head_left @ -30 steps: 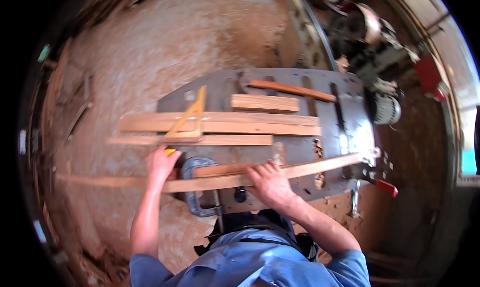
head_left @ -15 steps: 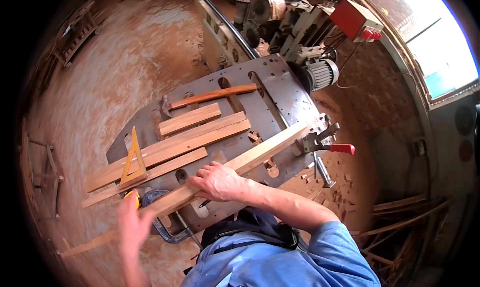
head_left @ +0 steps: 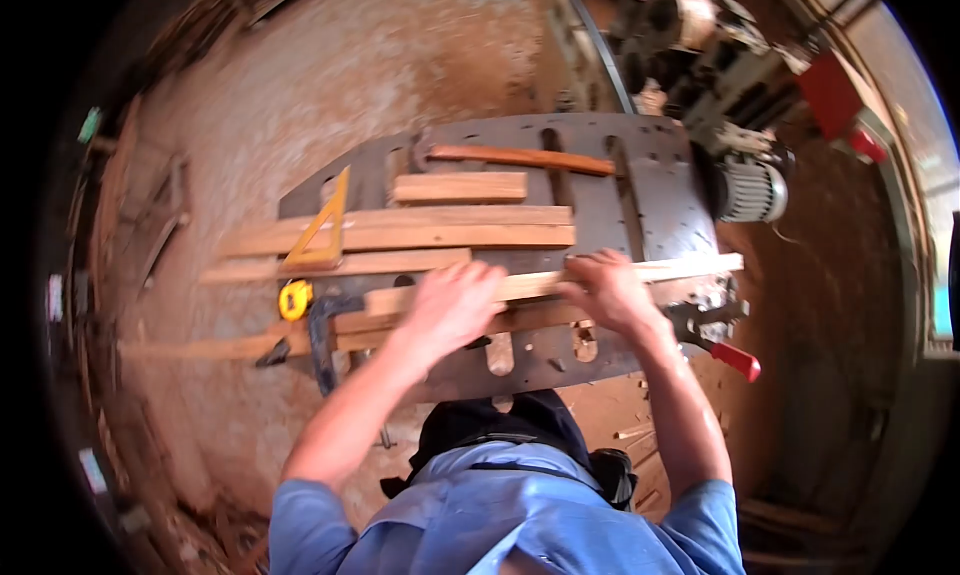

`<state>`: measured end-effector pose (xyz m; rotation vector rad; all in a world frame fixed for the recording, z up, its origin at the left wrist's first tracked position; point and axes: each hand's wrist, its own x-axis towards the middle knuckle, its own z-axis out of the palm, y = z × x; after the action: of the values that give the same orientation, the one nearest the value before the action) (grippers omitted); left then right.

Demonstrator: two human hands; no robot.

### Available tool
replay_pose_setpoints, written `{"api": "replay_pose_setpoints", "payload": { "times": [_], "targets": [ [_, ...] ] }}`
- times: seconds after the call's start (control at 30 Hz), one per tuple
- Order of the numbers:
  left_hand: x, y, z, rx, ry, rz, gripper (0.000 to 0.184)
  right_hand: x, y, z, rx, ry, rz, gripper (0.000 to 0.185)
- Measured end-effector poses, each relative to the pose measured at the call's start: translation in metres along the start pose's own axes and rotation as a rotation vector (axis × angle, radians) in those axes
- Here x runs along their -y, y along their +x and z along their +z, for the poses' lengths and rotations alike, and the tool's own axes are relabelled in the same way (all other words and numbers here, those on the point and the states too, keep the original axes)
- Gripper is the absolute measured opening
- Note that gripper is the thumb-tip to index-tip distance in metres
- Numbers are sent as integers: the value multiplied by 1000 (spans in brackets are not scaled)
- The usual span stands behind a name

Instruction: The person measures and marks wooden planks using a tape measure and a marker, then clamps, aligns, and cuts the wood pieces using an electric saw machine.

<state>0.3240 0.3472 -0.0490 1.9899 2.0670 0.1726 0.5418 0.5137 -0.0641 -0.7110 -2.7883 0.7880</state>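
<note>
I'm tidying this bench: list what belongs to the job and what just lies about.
Job in hand:
wooden strip, in left hand and right hand
C-clamp, probably

Lying about, apparently:
hammer
tape measure
yellow triangle
short block
long boards

Matt pale wood strip [head_left: 690, 267]; dark metal table [head_left: 460, 373], glossy patch right.

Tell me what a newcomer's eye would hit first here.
Probably the pale wood strip held by the left hand and right hand. Next, the yellow tape measure near the bench's left edge, the yellow set square lying across boards, and the red clamp handle at right.
</note>
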Motion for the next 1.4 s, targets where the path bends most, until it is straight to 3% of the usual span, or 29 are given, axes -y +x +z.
{"api": "replay_pose_setpoints", "payload": {
  "times": [0.2, 0.37, 0.5, 0.67, 0.8, 0.87, 0.93, 1.0, 1.03, 1.13, 1.23, 1.4],
  "targets": [
    [-61, 52, 91, -33, -48, -123, 37, -64, -39, 17, -147, -87, 141, 27],
    [-52, 52, 84, 52, -162, -198, 33, -76, -42, 35, -134, -66, 116, 31],
    [-37, 38, 92, -89, -275, -212, 24, -58, -38, 42, -132, -130, 79, 38],
    [-30, 41, 82, -35, -254, -256, 21, -57, -38, 47, -117, -100, 97, 38],
    [22, -3, 38, -219, -288, -345, 18, -56, -36, 41, -88, -58, 95, 39],
    [64, -35, 8, -284, -119, -527, 22, -57, -33, 46, -134, -78, 89, 40],
    [118, -70, -9, -298, 169, -572, 33, -37, -21, 44, -118, -15, 137, 40],
    [155, -97, -28, -229, 147, -636, 39, -6, 1, 46, -84, 58, 67, 39],
    [177, -111, -21, -306, 182, -554, 39, 9, 13, 52, -88, 86, 3, 38],
    [210, -118, -16, -265, 185, -504, 26, 49, 52, 71, -55, 91, -162, 38],
    [226, -119, -17, -105, 120, -428, 16, 77, 82, 84, -22, 90, -226, 37],
    [242, -89, -52, -256, 273, -298, 9, 91, 100, 102, 47, -21, -229, 32]
  ]
}}
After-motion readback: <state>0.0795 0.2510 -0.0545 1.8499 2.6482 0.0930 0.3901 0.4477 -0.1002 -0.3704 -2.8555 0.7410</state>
